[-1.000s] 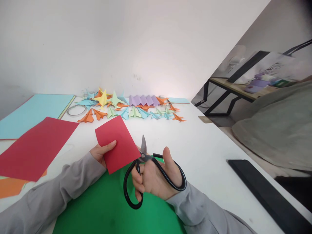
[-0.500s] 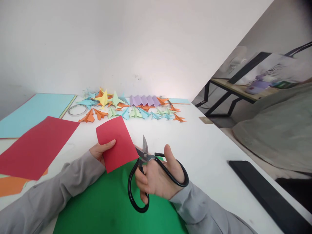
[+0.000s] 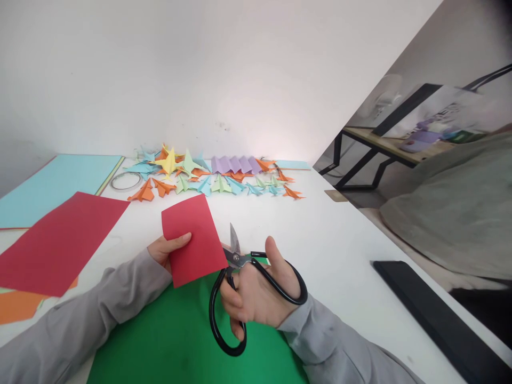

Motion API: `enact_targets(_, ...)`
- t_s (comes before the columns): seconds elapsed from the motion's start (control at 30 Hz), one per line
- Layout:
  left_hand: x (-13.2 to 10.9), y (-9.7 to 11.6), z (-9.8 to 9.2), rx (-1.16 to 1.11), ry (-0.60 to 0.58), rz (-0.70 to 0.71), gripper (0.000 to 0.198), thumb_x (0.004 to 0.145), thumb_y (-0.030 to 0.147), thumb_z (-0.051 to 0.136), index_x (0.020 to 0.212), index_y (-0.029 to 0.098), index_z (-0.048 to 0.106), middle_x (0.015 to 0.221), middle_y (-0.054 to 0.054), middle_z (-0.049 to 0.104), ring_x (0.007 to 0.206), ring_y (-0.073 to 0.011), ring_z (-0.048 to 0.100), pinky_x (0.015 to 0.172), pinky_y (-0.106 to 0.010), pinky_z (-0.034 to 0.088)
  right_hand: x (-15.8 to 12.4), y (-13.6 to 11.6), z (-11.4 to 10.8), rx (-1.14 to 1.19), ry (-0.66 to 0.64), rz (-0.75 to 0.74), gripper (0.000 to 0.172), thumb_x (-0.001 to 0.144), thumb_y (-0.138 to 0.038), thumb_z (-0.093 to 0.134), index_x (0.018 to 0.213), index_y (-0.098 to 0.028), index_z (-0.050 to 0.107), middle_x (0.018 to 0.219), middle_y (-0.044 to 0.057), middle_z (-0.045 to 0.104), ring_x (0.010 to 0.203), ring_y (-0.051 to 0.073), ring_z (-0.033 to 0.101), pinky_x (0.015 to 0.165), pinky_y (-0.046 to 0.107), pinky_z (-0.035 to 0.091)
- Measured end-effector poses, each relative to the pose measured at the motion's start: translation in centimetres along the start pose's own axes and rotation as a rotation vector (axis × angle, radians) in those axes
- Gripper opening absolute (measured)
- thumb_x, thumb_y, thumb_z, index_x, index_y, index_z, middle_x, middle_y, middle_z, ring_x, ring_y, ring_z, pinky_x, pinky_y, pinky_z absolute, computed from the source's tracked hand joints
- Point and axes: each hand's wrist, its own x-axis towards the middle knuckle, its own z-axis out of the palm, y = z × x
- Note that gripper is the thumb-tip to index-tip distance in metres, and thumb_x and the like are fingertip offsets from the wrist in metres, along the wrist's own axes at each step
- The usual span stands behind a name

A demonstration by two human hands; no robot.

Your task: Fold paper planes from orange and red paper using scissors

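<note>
My left hand [image 3: 166, 250] pinches a small red paper piece [image 3: 194, 238], thumb on top, holding it tilted above the table. My right hand [image 3: 258, 290] grips black-handled scissors [image 3: 240, 288], thumb through the right loop and fingers in the left loop. The blades are parted and sit at the red piece's right edge. Both hands hover over a green sheet [image 3: 176, 341] lying at the near edge.
A larger red sheet [image 3: 60, 240] and a light blue sheet [image 3: 52, 184] lie at left, an orange sheet [image 3: 16, 306] below them. Several folded paper figures [image 3: 212, 178] and a tape roll [image 3: 125, 181] line the back. A black bar [image 3: 436, 314] lies at right.
The scissors' handles have spread wider and the blades have opened at the red piece's edge. The red piece has shifted slightly right and up.
</note>
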Motion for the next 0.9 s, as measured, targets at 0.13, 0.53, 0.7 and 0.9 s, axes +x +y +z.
enact_targets(0.13, 0.06, 0.18, -0.14, -0.025, -0.001, -0.042, 0.020, 0.074, 0.014, 0.068, 0.094, 0.013, 0.068, 0.082, -0.011, 0.074, 0.083, -0.0289, 0.070, 0.071, -0.035, 0.057, -0.03, -0.06, -0.14, 0.013, 0.016, -0.014, 0.092, 0.065, -0.087, 0.007, 0.086, -0.013, 0.056, 0.072, 0.002, 0.050, 0.058, 0.014, 0.048, 0.059, 0.040, 0.046)
enact_targets(0.53, -0.16, -0.09, 0.39, -0.006, 0.052, -0.032, 0.026, 0.073, 0.015, 0.070, 0.098, 0.014, 0.067, 0.086, -0.010, 0.074, 0.091, -0.0306, 0.067, 0.078, -0.037, 0.058, 0.23, 0.20, -0.50, 0.008, -0.011, -0.037, 0.094, 0.066, -0.086, 0.003, 0.080, -0.010, 0.057, 0.073, 0.004, 0.049, 0.059, 0.014, 0.048, 0.067, 0.048, 0.048)
enact_targets(0.7, -0.25, -0.35, 0.70, -0.023, 0.068, 0.027, 0.023, 0.070, 0.013, 0.071, 0.093, 0.015, 0.067, 0.090, -0.010, 0.074, 0.093, -0.0320, 0.067, 0.077, -0.038, 0.059, 0.21, 0.21, -0.54, -0.009, 0.005, -0.039, 0.095, 0.065, -0.087, 0.003, 0.078, -0.010, 0.058, 0.072, 0.004, 0.049, 0.061, 0.015, 0.048, 0.063, 0.043, 0.048)
enact_targets(0.9, -0.16, -0.33, 0.55, -0.007, 0.077, 0.056, 0.023, 0.069, 0.011, 0.072, 0.092, 0.014, 0.068, 0.092, -0.010, 0.073, 0.092, -0.0320, 0.067, 0.078, -0.039, 0.059, 0.16, 0.23, -0.61, 0.011, 0.020, -0.045, 0.095, 0.067, -0.086, 0.007, 0.077, -0.006, 0.057, 0.072, 0.005, 0.048, 0.061, 0.014, 0.050, 0.059, 0.037, 0.047)
